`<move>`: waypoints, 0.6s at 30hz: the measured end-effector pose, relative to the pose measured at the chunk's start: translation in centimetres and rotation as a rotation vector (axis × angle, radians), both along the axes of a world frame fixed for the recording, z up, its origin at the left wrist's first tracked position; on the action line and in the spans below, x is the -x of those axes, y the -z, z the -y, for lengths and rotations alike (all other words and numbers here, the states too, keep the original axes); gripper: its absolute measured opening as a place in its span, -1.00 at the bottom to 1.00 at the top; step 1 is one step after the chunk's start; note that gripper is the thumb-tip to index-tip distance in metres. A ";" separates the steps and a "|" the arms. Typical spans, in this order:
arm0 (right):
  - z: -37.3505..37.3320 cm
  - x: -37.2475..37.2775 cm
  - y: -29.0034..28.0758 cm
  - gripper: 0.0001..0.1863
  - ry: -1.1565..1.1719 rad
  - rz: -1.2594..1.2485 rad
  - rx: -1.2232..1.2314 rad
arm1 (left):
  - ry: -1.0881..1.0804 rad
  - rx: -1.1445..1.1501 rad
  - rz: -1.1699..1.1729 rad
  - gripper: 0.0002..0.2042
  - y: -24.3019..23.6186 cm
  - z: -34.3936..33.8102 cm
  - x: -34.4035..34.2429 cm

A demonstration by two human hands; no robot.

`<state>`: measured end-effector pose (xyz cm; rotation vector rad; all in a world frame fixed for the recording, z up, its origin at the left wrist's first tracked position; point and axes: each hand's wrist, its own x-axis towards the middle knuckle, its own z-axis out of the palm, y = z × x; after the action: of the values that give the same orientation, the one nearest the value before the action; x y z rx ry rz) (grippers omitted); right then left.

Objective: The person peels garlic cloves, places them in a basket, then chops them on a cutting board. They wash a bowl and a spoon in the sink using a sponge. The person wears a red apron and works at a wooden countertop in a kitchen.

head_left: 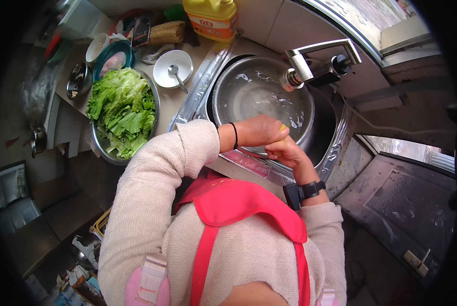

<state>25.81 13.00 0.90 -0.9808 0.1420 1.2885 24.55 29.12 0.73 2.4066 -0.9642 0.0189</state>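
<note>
Both hands meet over the near rim of a round metal basin [219, 104] that sits in the sink and holds water. My left hand [256, 131], with a black band on its wrist, is closed. A small yellowish piece [282, 127] shows at its fingers; its kind is too small to tell. My right hand [288, 152], below a dark wristwatch, has its fingers curled up against the left hand. What lies within its grip is hidden. The faucet [304, 66] reaches over the basin's far right side. Pale glints or scraps show in the water.
Left of the sink, a metal bowl [156, 109] is heaped with green leafy lettuce [121, 109]. Behind it stand a white bowl [162, 69] with a spoon [176, 74], a teal bowl [128, 50] and a yellow jug [210, 18]. A dark panel [402, 209] is at the right.
</note>
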 end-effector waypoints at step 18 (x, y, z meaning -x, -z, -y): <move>-2.3 -0.9 4.5 -0.76 -0.809 1.430 0.936 | -0.392 -0.212 -0.399 -0.86 6.3 0.7 1.4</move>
<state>26.68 15.31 -3.57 -2.7369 -0.9212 0.8479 23.14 28.40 -5.56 2.6147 -0.3217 -0.4227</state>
